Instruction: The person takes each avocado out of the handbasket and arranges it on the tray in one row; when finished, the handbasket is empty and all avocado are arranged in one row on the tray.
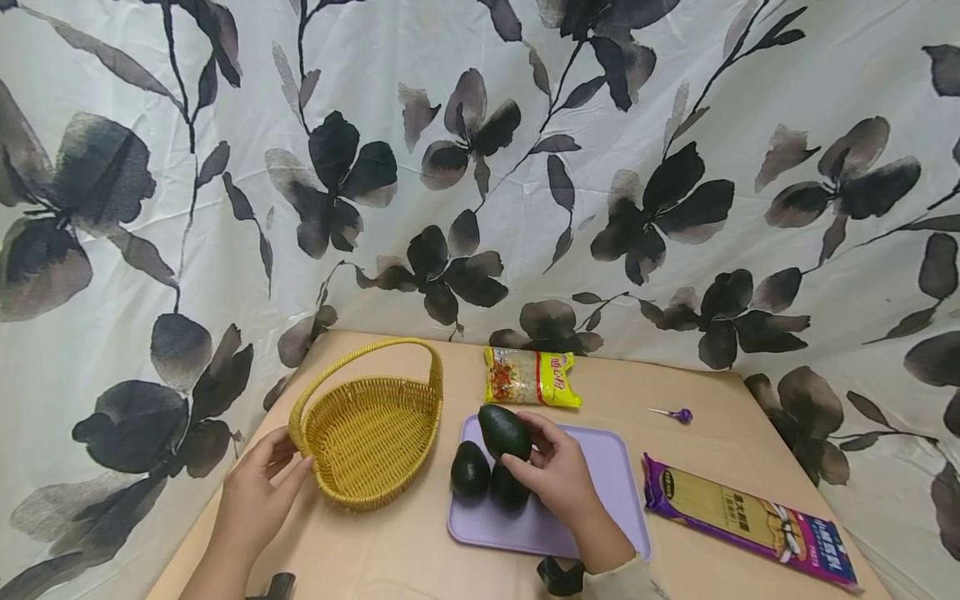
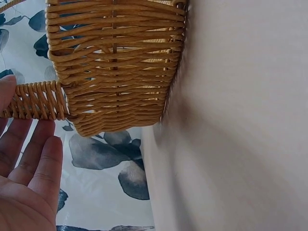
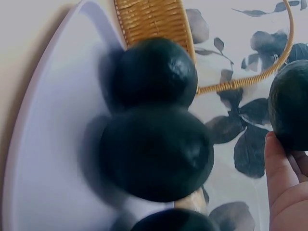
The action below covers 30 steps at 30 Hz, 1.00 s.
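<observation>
A golden wicker basket (image 1: 375, 437) with an arched handle stands at the left. My left hand (image 1: 258, 492) grips the handle's near base, thumb on one side and fingers on the other, as the basket's handle (image 2: 38, 101) shows in the left wrist view. Above a lilac tray (image 1: 611, 475), my right hand (image 1: 558, 475) holds a dark green avocado (image 1: 504, 431) between thumb and fingers. Beneath it, one avocado (image 1: 470, 471) and another avocado (image 1: 510, 490) lie on the tray's left part. The right wrist view also shows part of a third avocado (image 3: 173, 221) at its lower edge.
Behind the tray lies a yellow food packet (image 1: 532, 377). A small purple-handled pointed tool (image 1: 681, 415) is at the back right, and a purple pasta packet (image 1: 750, 521) lies right of the tray. A floral cloth (image 1: 525, 208) hangs behind the table.
</observation>
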Each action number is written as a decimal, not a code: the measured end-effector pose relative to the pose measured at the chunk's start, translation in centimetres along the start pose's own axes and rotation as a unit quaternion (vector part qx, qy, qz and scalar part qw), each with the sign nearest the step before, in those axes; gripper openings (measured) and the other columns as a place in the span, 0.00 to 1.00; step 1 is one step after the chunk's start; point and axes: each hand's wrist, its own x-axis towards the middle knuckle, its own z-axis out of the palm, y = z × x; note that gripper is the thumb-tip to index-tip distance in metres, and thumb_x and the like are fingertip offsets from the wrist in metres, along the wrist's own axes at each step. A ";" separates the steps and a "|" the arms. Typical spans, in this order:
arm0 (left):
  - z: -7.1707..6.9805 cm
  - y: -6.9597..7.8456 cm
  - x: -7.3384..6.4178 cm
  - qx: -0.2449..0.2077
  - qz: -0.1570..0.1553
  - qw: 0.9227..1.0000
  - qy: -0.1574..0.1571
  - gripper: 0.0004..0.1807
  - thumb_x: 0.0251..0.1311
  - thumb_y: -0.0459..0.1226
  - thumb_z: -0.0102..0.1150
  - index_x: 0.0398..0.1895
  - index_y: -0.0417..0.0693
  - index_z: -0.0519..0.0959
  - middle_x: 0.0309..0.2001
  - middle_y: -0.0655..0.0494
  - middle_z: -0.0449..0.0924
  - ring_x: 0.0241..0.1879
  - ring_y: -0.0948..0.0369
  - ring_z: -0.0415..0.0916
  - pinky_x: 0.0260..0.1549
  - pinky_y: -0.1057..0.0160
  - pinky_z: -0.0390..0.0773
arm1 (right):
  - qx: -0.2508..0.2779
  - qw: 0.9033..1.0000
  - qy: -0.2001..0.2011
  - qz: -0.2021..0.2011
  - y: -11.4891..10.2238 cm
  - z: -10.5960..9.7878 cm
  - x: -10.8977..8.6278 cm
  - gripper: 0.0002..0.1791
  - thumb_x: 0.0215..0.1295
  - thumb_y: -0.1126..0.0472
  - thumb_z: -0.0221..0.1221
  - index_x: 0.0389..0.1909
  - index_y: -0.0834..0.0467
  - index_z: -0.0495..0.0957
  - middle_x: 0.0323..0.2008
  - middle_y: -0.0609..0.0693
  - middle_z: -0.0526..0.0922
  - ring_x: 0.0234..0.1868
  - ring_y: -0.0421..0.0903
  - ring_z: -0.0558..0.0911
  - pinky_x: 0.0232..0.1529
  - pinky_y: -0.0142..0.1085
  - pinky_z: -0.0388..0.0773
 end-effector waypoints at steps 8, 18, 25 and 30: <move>-0.2 0.2 0.0 0.001 -0.015 1.000 -0.007 0.30 0.61 0.33 0.72 0.66 0.40 0.73 0.53 0.46 0.83 0.53 0.51 0.80 0.51 0.93 0.68 | -0.020 0.999 0.031 0.006 0.8 -2.5 -1.2 0.35 0.53 0.73 0.74 0.64 0.63 0.75 0.62 0.61 0.78 0.59 0.50 0.82 0.58 0.36 0.85; -0.2 0.5 0.2 0.004 -0.017 1.000 -0.008 0.30 0.61 0.32 0.72 0.66 0.39 0.73 0.53 0.45 0.83 0.53 0.48 0.80 0.50 0.93 0.68 | -0.084 0.992 0.092 0.028 2.4 -6.0 -2.1 0.34 0.54 0.69 0.76 0.63 0.60 0.77 0.63 0.59 0.78 0.62 0.51 0.80 0.56 0.34 0.85; -0.1 0.3 0.1 -0.001 -0.011 1.000 -0.007 0.30 0.61 0.32 0.72 0.66 0.39 0.73 0.53 0.44 0.83 0.53 0.47 0.81 0.50 0.94 0.67 | -0.113 0.985 0.113 0.059 3.1 -8.1 -3.1 0.35 0.54 0.63 0.78 0.64 0.58 0.77 0.64 0.56 0.78 0.65 0.53 0.78 0.59 0.34 0.83; 0.0 0.0 0.1 -0.001 -0.004 1.000 -0.004 0.29 0.61 0.33 0.72 0.65 0.39 0.74 0.53 0.45 0.84 0.53 0.57 0.81 0.50 0.93 0.69 | -0.133 0.980 0.126 0.079 3.5 -9.2 -3.8 0.36 0.55 0.59 0.78 0.65 0.58 0.77 0.66 0.57 0.77 0.66 0.55 0.77 0.60 0.34 0.82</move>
